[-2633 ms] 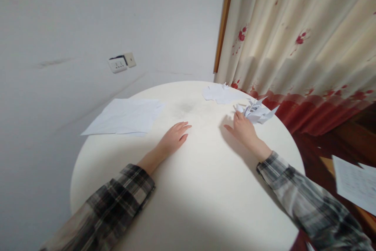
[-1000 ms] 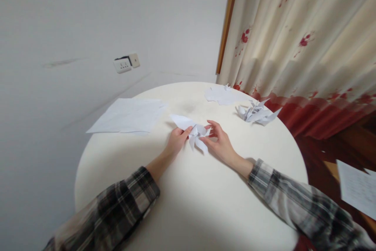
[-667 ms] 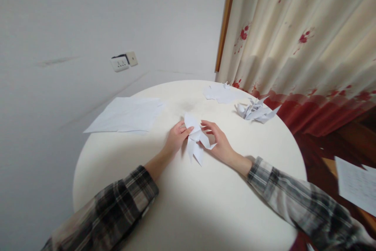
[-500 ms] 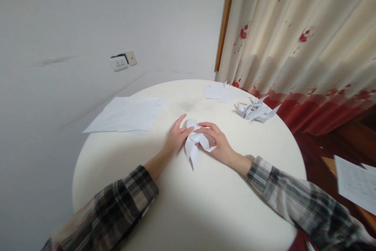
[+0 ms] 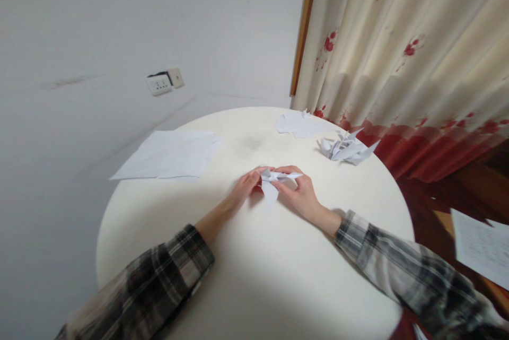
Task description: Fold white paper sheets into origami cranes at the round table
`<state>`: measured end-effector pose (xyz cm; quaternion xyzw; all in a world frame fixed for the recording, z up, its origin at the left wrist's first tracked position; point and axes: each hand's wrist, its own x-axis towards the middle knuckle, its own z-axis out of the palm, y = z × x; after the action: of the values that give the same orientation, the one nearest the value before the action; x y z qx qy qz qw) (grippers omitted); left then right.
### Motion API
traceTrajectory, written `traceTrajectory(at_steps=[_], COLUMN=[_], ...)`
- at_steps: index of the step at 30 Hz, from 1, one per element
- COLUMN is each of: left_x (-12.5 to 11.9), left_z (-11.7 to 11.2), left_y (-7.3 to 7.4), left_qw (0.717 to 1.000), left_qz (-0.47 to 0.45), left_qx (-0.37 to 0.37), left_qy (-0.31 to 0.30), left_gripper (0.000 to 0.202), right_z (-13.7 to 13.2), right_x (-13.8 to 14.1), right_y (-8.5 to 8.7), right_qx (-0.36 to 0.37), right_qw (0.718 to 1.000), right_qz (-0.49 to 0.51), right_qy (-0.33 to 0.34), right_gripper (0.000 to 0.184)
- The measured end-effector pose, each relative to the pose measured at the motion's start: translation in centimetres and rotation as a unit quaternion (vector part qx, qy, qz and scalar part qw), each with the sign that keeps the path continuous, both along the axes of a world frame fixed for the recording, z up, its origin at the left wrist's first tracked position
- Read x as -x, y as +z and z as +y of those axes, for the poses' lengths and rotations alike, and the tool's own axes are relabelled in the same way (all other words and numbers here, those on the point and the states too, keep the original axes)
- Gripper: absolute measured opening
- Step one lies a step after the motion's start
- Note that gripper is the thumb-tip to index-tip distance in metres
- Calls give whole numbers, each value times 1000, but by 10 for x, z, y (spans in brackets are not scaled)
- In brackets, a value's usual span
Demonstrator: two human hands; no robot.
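Observation:
Between my hands, over the middle of the white round table [image 5: 254, 271], is a folded white paper piece [image 5: 271, 194] with pointed flaps. My left hand [image 5: 244, 189] pinches its left side, thumb on top and fingers behind. From the right, my right hand [image 5: 300, 197] grips the same paper, thumb on the near side and fingers behind the far edge. One flap hangs down toward me and another points right past the fingers. Part of the paper is hidden by the fingers.
A stack of white paper sheets [image 5: 167, 155] lies at the table's left. Several folded paper pieces [image 5: 345, 149] are heaped at the right, with flat cut paper [image 5: 298, 124] behind them. A wall with a socket [image 5: 159, 84] and a curtain [image 5: 382, 53] border the table.
The paper has been turned so that it shows more edge-on, with a flap now pointing right. My left hand's fingers have closed in behind it, and my right thumb has come to its near side.

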<state>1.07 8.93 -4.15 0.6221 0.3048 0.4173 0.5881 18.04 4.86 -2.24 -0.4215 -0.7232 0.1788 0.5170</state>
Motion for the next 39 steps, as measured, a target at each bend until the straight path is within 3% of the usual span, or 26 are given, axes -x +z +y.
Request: traceTrajectory(at_steps=[7,12,18,21,26,31,39], left_x=[1,1,-3,-1,5,6,6], left_z=[-2,-3,-12,-18,-24,-28,-33], left_y=[4,6,22,28,32,34,39], left_qw=[1000,999,993,970,885,852,833], left_qz=[14,4,-4,51,142,149,134], left_qx=[15,24,-78,-196,-386,-440,-479], left_qy=[18,22,89,138,219,242,242], left_gripper=[43,43,35,28,23,23,24], right_z=[1,2,13,11,2,1,3], right_x=[-1,0,5,8,11,12,13], right_y=[-2,-2,-8,-3,6,7,6], right_qx=[-1,30,81,92,85,85,68], right_qw=[1000,999,978,970,966,970,974], right_qz=[3,41,188,210,216,203,190], right_qy=[-16,-17,45,84,111,102,101], right_gripper=[22,20,22,27,28,25,23])
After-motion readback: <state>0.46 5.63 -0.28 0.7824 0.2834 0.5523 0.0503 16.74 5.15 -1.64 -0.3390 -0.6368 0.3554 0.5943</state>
